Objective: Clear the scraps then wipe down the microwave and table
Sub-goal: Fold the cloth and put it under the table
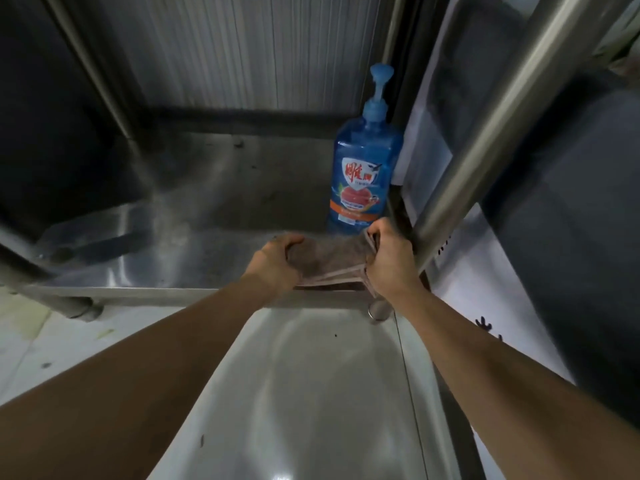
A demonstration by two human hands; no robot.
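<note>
Steel shelf (214,202) under a dim rack, ribbed metal wall behind, a pale glossy surface (311,393) below the shelf edge. We've got both hands on a brown cloth (329,261) lying folded at the shelf's front edge. Left hand (277,261) fingers curl over the cloth's left end, thumb side hidden, so it's gripped. Right hand (388,258) fingers are bunched tight on the right end, pinching a fold just above the knuckles.

Blue soap bottle (363,171) with a pump stands just beyond the right fingertips, not touching. A steel post (485,133) runs right beside the right knuckles.

Progress, our read: we're at the cloth stage, either fetching it or putting it back; can't tell which. No scraps and no table in view. The pale, vented box on the right may be the microwave, but we can't confirm that or any wiping.

Cloth: matte, fuzzy nap, layered edges showing at the near side, looks limp. Wet or dry, can't tell.
</note>
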